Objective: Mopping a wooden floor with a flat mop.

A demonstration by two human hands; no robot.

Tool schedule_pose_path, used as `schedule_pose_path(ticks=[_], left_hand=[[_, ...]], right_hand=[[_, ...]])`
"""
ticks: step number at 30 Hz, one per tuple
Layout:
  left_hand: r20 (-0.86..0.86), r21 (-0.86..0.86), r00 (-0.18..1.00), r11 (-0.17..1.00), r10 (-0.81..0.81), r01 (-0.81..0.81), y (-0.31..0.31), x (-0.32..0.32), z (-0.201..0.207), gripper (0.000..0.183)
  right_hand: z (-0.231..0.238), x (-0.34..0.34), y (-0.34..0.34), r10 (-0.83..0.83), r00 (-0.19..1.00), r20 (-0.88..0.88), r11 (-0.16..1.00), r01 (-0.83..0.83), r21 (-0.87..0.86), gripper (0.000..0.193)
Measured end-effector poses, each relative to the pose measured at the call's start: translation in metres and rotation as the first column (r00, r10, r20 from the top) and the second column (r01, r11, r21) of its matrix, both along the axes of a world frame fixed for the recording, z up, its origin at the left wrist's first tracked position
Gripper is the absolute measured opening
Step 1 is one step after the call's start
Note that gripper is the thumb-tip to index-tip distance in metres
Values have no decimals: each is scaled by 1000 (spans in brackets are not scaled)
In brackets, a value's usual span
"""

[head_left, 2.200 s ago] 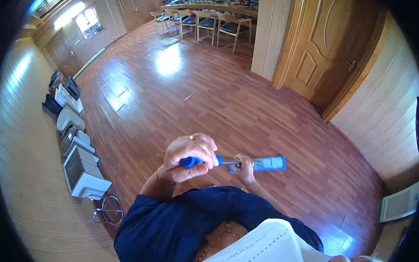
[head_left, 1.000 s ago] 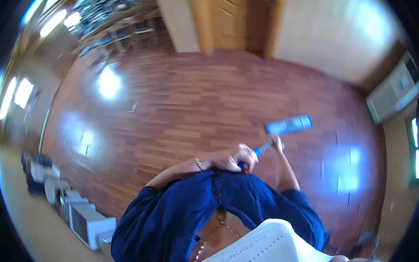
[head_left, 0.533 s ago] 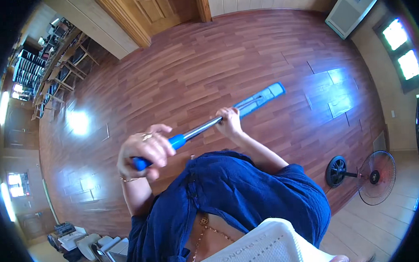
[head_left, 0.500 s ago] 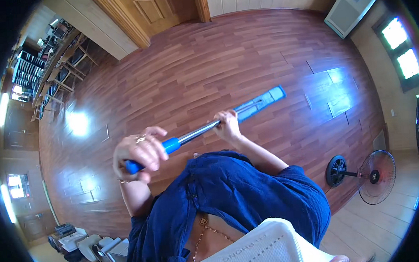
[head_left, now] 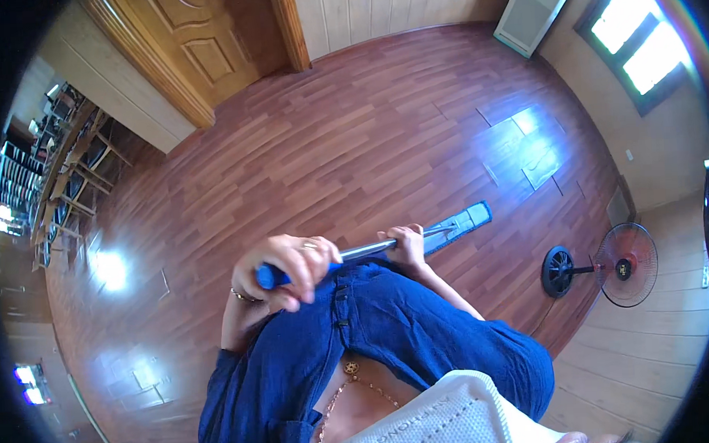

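Note:
A flat mop slants across in front of me, with a blue hand grip, a shiny metal pole (head_left: 369, 250) and a long, pale blue pad (head_left: 470, 216) lying on the wooden floor to the right. At the top end, my left hand (head_left: 284, 269) curls around the blue grip, whose rounded tip pokes out beside the fingers. Farther down the pole, my right hand (head_left: 407, 245) is closed around the metal. The pole passes close in front of my dark blue shirt (head_left: 388, 298). Part of the grip is hidden by the left fingers.
A standing fan (head_left: 625, 267) with a round black base is at the right. A wooden door (head_left: 208, 55) and a tall white appliance (head_left: 531, 20) stand along the far side. Wooden chairs (head_left: 91, 172) line a long table at the far left. Light glares off the floor.
Both hands and the mop have come nearer to my body, and the pad has slid toward me over the floor. The left fingers have closed more around the grip. The whole view has shifted.

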State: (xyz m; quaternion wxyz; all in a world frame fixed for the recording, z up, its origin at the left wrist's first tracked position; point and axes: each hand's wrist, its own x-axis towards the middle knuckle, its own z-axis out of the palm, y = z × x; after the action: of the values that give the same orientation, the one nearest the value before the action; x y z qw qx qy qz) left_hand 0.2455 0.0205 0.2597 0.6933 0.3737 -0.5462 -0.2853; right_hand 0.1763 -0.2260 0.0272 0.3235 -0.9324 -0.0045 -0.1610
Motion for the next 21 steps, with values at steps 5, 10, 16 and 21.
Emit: schedule_pose_path(ticks=[5, 10, 16, 21], left_hand=[[320, 225, 945, 974, -66, -8, -42, 7, 8, 9], [366, 308, 924, 951, -109, -10, -91, 33, -10, 8], [357, 320, 934, 940, -3, -119, -136, 75, -23, 9], [457, 339, 884, 901, 93, -270, -159, 95, -31, 9]], right_hand=[[-21, 10, -48, -212, 973, 92, 974, 218, -63, 29], [-57, 40, -108, -390, 921, 8, 917, 389, -92, 25], [-70, 114, -162, -366, 931, -18, 928, 363, -77, 21], [-90, 191, -199, -145, 983, -112, 989, 144, -17, 24]])
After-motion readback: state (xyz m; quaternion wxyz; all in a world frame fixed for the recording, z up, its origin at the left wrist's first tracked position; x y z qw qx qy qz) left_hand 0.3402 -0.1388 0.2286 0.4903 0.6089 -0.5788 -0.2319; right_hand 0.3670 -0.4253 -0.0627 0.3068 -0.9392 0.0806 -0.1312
